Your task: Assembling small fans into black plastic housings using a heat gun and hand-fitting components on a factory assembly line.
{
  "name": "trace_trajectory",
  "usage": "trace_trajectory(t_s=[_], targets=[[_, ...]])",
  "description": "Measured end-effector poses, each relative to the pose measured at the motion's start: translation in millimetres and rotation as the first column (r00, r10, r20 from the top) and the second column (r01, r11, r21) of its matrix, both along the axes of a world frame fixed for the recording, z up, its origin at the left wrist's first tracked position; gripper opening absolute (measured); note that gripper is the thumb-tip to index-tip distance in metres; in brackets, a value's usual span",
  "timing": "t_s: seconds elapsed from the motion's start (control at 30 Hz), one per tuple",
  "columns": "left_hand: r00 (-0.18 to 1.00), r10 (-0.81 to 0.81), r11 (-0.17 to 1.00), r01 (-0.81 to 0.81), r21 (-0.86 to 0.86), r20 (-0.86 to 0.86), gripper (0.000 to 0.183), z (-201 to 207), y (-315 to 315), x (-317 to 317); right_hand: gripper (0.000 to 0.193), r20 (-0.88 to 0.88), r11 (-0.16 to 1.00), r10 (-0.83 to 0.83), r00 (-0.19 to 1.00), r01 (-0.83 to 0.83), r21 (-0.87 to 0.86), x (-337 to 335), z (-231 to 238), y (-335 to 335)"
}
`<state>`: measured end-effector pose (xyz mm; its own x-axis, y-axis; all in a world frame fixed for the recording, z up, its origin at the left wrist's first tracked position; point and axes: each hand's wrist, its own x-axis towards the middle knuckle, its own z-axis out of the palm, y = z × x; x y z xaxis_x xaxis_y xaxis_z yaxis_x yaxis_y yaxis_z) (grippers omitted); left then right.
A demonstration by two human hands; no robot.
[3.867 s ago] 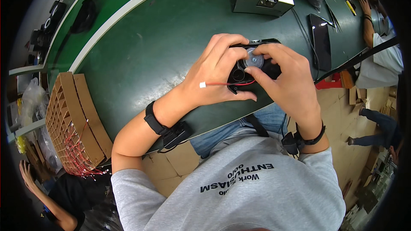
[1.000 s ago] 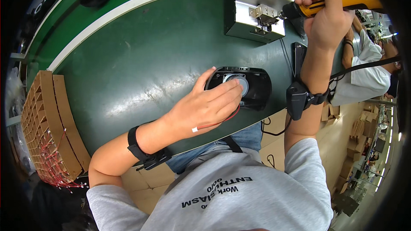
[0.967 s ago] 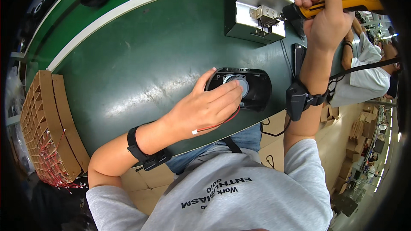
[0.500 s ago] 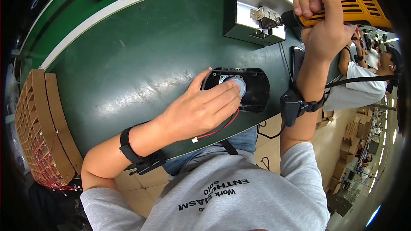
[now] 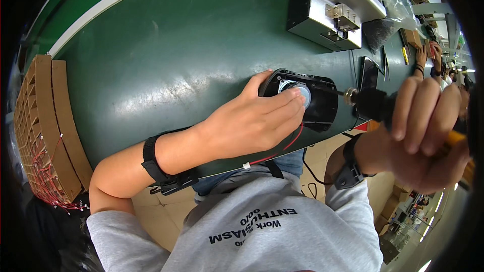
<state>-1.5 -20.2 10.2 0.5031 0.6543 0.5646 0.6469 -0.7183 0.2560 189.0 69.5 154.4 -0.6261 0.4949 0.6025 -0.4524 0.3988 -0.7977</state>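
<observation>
Green bench top [image 5: 151,45] spreads beneath my left hand [image 5: 252,123]. My right hand [image 5: 428,136] is wrapped round a yellow-and-black power driver [image 5: 373,103]. The black housing [image 5: 322,108] sits in my left grip, thumb at its rim, fingertips on the round speaker [image 5: 302,95] inside. I judge the shell light, stiff, slick, best held by its edges; the speaker denser, its red wire [image 5: 292,143] below my palm soft, easily tugged.

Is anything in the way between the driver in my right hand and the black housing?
Nothing visible stands between the driver in your right hand and the right part of the black housing. On its left side, your left hand covers part of the round grey speaker.
</observation>
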Motion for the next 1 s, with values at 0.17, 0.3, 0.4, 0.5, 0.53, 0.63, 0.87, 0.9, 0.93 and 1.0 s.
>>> trace_trajectory(t_s=[0.17,0.3,0.4,0.5,0.53,0.63,0.87,0.9,0.93,1.0], targets=[[0.999,0.037,0.999,-0.036,0.010,-0.033,0.024,-1.7,-3.4,3.6,0.030,0.061,0.998,-0.062,0.996,0.061,0.016,-26.5,-22.5,-6.9],[0.998,0.056,0.998,-0.056,0.030,-0.017,0.027,-6.6,-2.4,5.7,0.030,0.083,0.999,-0.052,0.995,0.050,0.018,-28.6,-36.2,-2.4],[0.998,0.062,0.997,-0.062,0.035,-0.015,0.027,-8.1,-2.6,6.5,0.030,0.057,0.999,-0.045,0.997,0.046,-0.008,-31.6,-44.4,-2.3],[0.998,0.065,0.997,-0.064,0.036,-0.021,0.027,-8.4,-2.6,5.7,0.032,0.042,0.999,-0.037,0.998,0.037,-0.005,-33.9,-49.2,-0.6],[0.998,0.058,0.998,-0.057,0.034,-0.029,0.027,-8.3,-2.4,5.4,0.032,0.032,0.999,-0.033,0.999,0.033,-0.006,-34.5,-49.9,-0.2],[0.997,0.069,0.997,-0.067,0.040,-0.030,0.027,-8.1,-2.3,5.2,0.032,0.080,0.999,-0.049,0.996,0.048,0.012,-34.5,-48.7,0.3],[0.996,0.076,0.997,-0.074,0.027,-0.051,0.026,-7.2,-3.4,5.7,0.032,0.096,0.998,-0.054,0.994,0.052,0.024,-32.5,-48.8,1.1],[0.996,0.073,0.997,-0.072,0.030,-0.050,0.026,-6.9,-3.1,5.6,0.032,0.115,0.998,-0.057,0.992,0.054,0.029,-32.5,-47.4,0.5],[0.996,0.070,0.997,-0.068,0.032,-0.050,0.025,-6.9,-2.8,5.5,0.032,0.133,0.998,-0.060,0.989,0.056,0.034,-32.4,-46.4,0.3],[0.996,0.075,0.997,-0.073,0.036,-0.049,0.025,-7.0,-2.9,5.7,0.031,0.147,0.997,-0.072,0.986,0.066,0.046,-32.2,-44.7,0.6]])
